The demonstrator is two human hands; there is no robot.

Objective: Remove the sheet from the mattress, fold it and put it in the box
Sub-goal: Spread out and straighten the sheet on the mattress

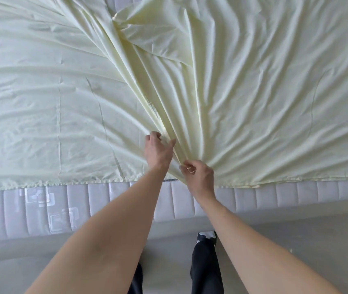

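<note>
A pale yellow sheet (63,92) lies spread over the top of a grey quilted mattress (84,206). Long folds run from the far middle of the sheet down to its near edge, where the cloth is gathered. My left hand (158,151) grips a bunch of those folds a little in from the edge. My right hand (198,177) pinches the gathered cloth right at the near edge of the mattress. A loose flap of the sheet (158,28) is turned over at the far middle. No box is in view.
The mattress side wall runs across the frame below the sheet's hem. Grey floor (296,240) lies in front of it. My legs in dark trousers (205,270) and one shoe stand close to the mattress.
</note>
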